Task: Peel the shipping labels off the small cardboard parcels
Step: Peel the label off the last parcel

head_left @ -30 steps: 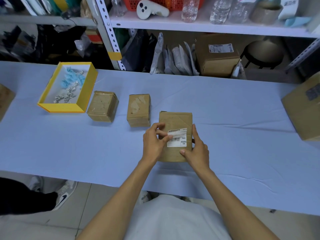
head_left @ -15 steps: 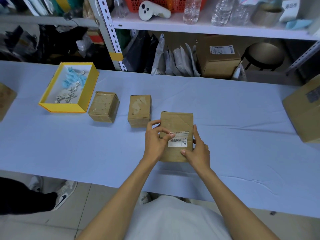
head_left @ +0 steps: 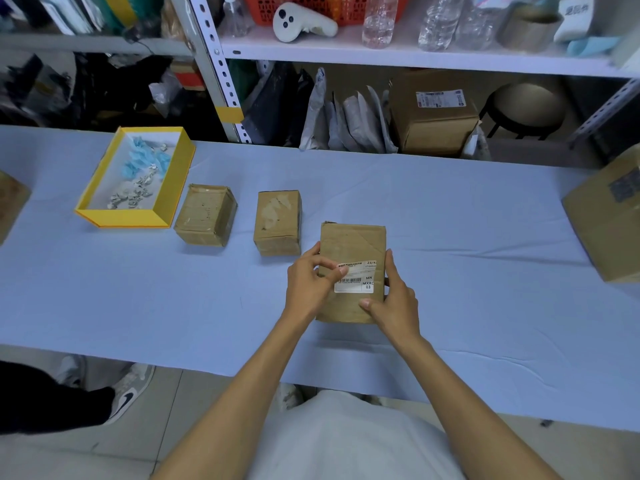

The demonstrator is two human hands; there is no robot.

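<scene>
Fronting cluttered shelving [head_left: 415, 60], blue-clothed table [head_left: 467, 216] holds parcels [head_left: 277, 221].

Fingers [head_left: 341, 271] pinch label [head_left: 356, 280] (parcel [head_left: 351, 240] steadied).

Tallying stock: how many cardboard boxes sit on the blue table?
5: cut-off box at left edge; bare box beside yellow tray; second bare box right of it; labelled box being held; large box at right edge. Others may be out of view.

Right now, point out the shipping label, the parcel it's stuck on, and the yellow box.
shipping label [head_left: 356, 281]: head view, on its barcode.
held parcel [head_left: 353, 240]: head view, bare upper face.
yellow box [head_left: 124, 219]: head view, near wall's outer side.
</scene>
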